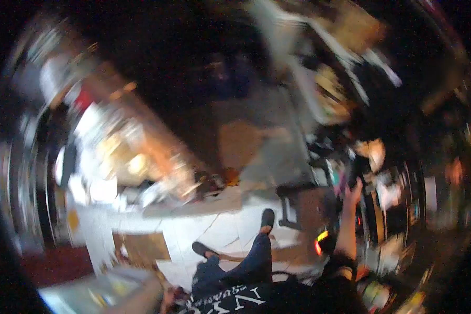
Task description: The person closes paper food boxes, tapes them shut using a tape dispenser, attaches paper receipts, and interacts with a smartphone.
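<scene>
Just beyond the fingers of the right hand (352, 192), on the far side from the wearer's body: a dark, narrow thing of unclear material (357, 168), amid blurred clutter. Seems to run away from the body, roughly in line with the right forearm (345, 238), so more end-on than crosswise to the palm; too smeared to be sure of that long axis. Clearly nearer to the right hand than to the left hand (167, 299), low down beside the dark shirt with white lettering (246, 298), well apart on the opposite side of the body.

Relative to both hands, then: forward of the right, and far forward and rightward of the left. Placed beyond the right-hand end of the top edge of a dark brown, box-like piece (318, 206); cannot make out the edge or corner of its own support. Just beyond, a pale orange, rounded thing (374, 153); to the left, a small teal and pink patch (337, 174).

Right hand raised, fingers seemingly extended; cannot tell whether touching or gripping anything. Left hand too blurred to read as wide, narrow or holding. Beside the right forearm, a glowing yellow and red shape (322, 242).
</scene>
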The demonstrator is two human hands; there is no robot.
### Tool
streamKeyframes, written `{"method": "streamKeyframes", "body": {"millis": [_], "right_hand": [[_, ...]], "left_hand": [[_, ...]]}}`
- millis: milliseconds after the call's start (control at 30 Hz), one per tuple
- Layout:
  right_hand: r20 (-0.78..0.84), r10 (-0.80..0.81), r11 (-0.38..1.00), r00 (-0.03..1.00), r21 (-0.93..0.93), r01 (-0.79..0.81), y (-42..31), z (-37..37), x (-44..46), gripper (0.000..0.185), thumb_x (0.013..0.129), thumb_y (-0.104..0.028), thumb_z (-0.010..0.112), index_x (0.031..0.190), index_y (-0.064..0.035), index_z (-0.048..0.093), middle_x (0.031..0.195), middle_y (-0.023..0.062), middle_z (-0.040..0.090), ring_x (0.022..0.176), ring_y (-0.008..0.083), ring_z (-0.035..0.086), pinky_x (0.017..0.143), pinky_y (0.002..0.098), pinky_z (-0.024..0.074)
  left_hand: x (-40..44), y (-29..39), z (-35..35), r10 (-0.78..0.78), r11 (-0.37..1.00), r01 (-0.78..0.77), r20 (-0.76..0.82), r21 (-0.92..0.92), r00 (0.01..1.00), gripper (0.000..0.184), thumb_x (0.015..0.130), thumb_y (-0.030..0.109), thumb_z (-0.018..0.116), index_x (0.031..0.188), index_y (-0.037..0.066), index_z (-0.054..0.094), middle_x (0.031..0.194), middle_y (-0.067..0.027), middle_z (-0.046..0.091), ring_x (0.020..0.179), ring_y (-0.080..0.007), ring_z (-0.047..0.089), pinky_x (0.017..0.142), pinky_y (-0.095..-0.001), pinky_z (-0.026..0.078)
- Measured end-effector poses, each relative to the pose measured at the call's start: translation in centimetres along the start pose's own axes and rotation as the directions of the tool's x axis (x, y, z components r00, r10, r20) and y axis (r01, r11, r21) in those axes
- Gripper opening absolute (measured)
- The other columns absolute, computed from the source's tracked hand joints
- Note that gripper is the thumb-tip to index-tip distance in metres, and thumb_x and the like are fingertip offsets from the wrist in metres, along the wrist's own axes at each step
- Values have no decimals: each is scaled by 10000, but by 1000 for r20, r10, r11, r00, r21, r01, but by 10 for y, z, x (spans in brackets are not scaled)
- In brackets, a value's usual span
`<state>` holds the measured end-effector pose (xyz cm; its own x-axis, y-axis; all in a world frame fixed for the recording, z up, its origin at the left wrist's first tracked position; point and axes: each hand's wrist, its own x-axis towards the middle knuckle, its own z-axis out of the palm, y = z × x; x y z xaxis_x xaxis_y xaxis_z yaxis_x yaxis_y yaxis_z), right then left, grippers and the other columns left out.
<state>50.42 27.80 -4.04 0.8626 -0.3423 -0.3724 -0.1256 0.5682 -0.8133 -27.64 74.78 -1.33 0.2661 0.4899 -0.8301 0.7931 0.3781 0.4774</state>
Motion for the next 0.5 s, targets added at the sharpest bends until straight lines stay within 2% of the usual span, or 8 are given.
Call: {"method": "streamKeyframes", "body": {"millis": [67, 100, 133, 167, 267, 367, 433, 500], "right_hand": [[152, 78, 992, 985, -113, -61, 12, 6, -92, 497, 948, -355, 528, 1390, -137, 465, 1436, 62, 433, 1284, 265, 436, 1048, 405, 371], [198, 107, 970, 974, -234, -59, 17, 11, -144, 506, 955, -392, 516, 1394, -144, 466, 1455, 46, 411, 1311, 246, 405, 1068, 415, 342], [226, 145, 974, 963, -205, -98, 29, 17, -197, 536, 948, -420, 536, 1404, -150, 458, 1466, 46, 395, 1315, 241, 394, 1069, 409, 342], [233, 165, 958, 959, -270, -99, 44, 9, -238, 569, 942, -433, 553, 1417, -143, 436, 1450, 49, 409, 1295, 239, 409, 1045, 394, 372], [61, 389, 860, 919, -383, -338, 85, 2, -362, 497, 839, -393, 710, 1222, -98, 595, 1263, 35, 579, 1076, 209, 572, 828, 389, 525], [258, 611, 669, 748, -674, -314, 118, -22, -450, 461, 820, -341, 713, 1195, -103, 591, 1204, 30, 591, 1006, 202, 598, 817, 384, 534], [-21, 639, 397, 769, -847, -353, 157, 27, -542, 483, 833, -286, 692, 1243, -83, 538, 1166, 53, 588, 979, 217, 603, 832, 378, 527], [342, 746, 437, 572, -899, -33, 175, 69, -614, 519, 844, -241, 668, 1292, -57, 479, 1144, 78, 580, 996, 234, 595, 858, 361, 509]], "left_hand": [[-11, -83, -28, 557, 755, -507, 0, 417, 830, 316, 935, 336, 603, 1049, 41, 613, 835, -70, 651, 697, -186, 601, 617, -354, 494], [-11, -114, -36, 573, 766, -496, -82, 410, 816, 316, 933, 336, 605, 1042, 39, 616, 830, -71, 650, 692, -186, 599, 615, -355, 493], [-1, -109, -41, 32, 970, -74, -180, -233, 983, 285, 935, 312, 600, 994, 36, 630, 815, -66, 652, 594, -160, 570, 547, -333, 489], [16, -125, -53, 2, 957, -45, -149, -285, 989, 290, 939, 313, 587, 1010, 35, 625, 802, -72, 654, 566, -145, 569, 536, -302, 497], [30, -138, -102, 175, 909, -269, -293, -320, 940, 242, 921, 233, 584, 1029, 25, 643, 815, -67, 672, 652, -129, 615, 582, -289, 518], [43, -127, -180, 186, 921, -268, -286, -283, 940, 269, 898, 256, 618, 1061, 45, 657, 845, -57, 684, 664, -131, 627, 624, -305, 520], [93, -102, -280, 369, 839, -480, -381, -256, 848, 322, 913, 333, 618, 1062, 50, 659, 837, -56, 672, 713, -140, 636, 652, -307, 520], [128, -59, -354, 456, 693, -651, -512, -310, 728, 297, 917, 316, 609, 1026, 40, 632, 831, -69, 649, 738, -144, 618, 646, -318, 512]]}}
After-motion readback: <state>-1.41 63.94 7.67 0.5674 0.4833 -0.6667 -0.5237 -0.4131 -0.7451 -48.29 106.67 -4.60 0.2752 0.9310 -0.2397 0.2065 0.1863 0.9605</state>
